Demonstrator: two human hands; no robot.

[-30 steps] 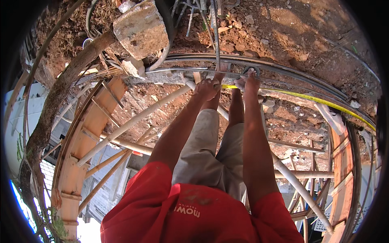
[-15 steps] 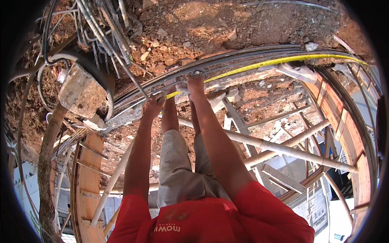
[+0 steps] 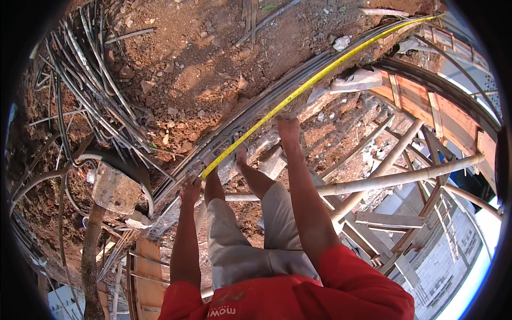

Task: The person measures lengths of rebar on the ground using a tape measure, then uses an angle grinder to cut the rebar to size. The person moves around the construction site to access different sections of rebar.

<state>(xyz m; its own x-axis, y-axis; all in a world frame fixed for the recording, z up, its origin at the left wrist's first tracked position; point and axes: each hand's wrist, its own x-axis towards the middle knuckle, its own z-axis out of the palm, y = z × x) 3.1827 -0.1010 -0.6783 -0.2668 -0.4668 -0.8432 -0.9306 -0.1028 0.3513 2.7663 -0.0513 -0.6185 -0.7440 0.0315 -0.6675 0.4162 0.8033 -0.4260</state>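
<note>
A yellow tape measure blade (image 3: 320,74) stretches from my left hand up to the far right, over a bundle of long steel bars (image 3: 250,117). My left hand (image 3: 190,190) is closed around the tape measure's near end; its fingers hide most of the case. My right hand (image 3: 288,128) is beside the blade's lower edge, above the rough concrete ledge (image 3: 265,143). Its fingers look curled, and whatever they hold, if anything, is hidden. My sandalled feet (image 3: 240,138) stand at the bars, close to the blade.
Loose bent steel bars (image 3: 90,85) lie on the reddish soil at left, above a concrete block (image 3: 116,188) and a wooden post (image 3: 93,256). Bamboo poles (image 3: 400,181) and timber braces cross below at right, beside wooden formwork (image 3: 453,114). A pale stone (image 3: 341,42) lies by the bars.
My right hand has moved right and slightly down, farther from my left. My left hand has shifted left and down. My feet are farther apart, and the view has turned, tilting the tape more steeply.
</note>
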